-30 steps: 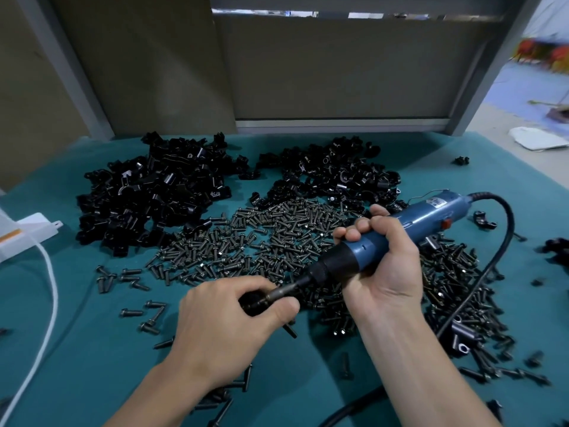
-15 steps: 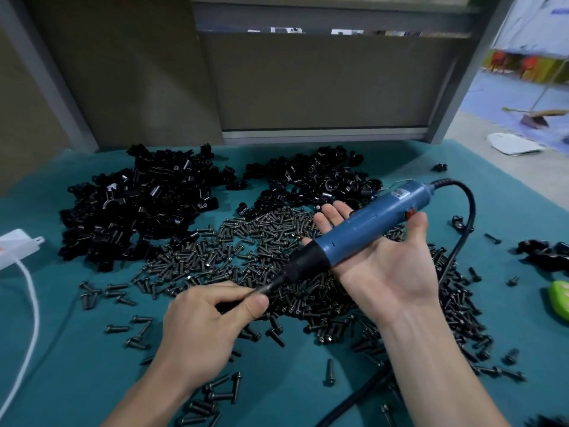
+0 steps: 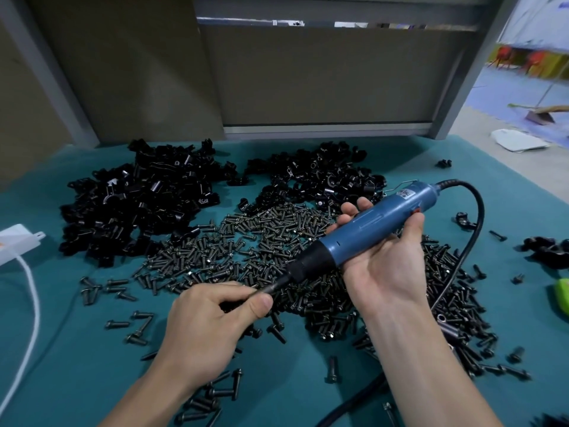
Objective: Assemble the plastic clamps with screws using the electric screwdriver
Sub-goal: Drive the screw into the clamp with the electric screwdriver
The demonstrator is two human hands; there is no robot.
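**Working at the driver's tip, with the parts heaped within reach**

The person is cradling the electric screwdriver (image 3: pixel 369 229) across the upturned right hand (image 3: pixel 381 266). The fingers are wrapping loosely under and round the blue body, and the thumb is lying by the red switch. It looks like a supporting grasp rather than a driving one, presumably to hold the tool level while the other hand works at the tip.

The left hand (image 3: pixel 209 322) is clenching round the end of the bit (image 3: pixel 274 286), with the thumb pressing along it. Something dark is sitting inside the curled fingers, but I cannot tell whether it is a screw, a clamp or only the bit.

The tool is hanging slantwise just above the screws (image 3: pixel 246 248), which are lying spread over the middle of the teal table (image 3: pixel 61 349). The plastic clamps (image 3: pixel 138 201) are sitting in two black heaps just behind them. The cable (image 3: pixel 471 235) is looping off to the right, away from both hands.
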